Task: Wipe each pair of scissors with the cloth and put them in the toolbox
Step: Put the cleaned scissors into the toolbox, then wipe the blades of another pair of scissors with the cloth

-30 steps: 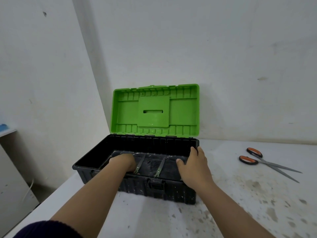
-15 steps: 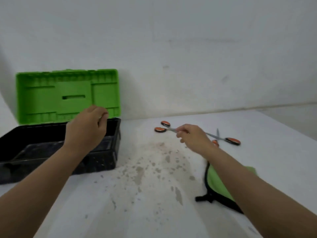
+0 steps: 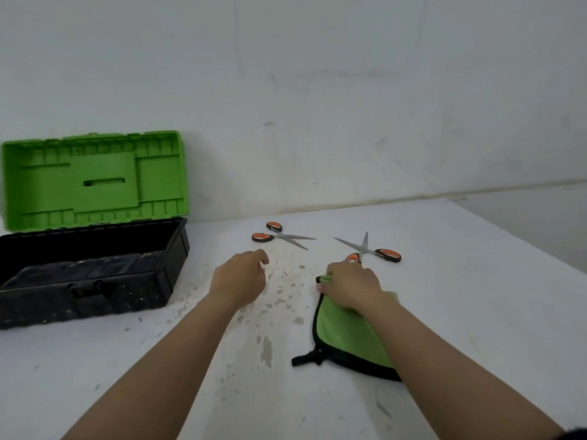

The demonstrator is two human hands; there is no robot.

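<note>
Cloth: the green cloth [image 3: 347,336] with black edging lies flat on the desk [image 3: 460,296] under my right arm, a black tab sticking out at its near corner.
Right hand: my right hand [image 3: 351,287] rests on the far end of the cloth, its fingers [image 3: 330,278] curled and pinching the cloth's far edge, which bunches up slightly.
Nearer scissors: one pair of orange-handled scissors [image 3: 368,250] lies open just beyond my right hand; one handle loop is partly hidden behind my knuckles, and I cannot tell whether I touch it.
Farther scissors: a second orange-handled pair [image 3: 281,237] lies to the left of the first, blades slightly parted and pointing right, apart from both hands.
Left hand: my left hand [image 3: 239,277] hovers over the desk between the toolbox and the cloth, fingers loosely curled and holding nothing.
Toolbox: the black toolbox [image 3: 92,274] sits at the left of the desk, its green lid [image 3: 95,179] standing upright against the wall.
Desk: white, with grey stains and speckles between my two hands.
</note>
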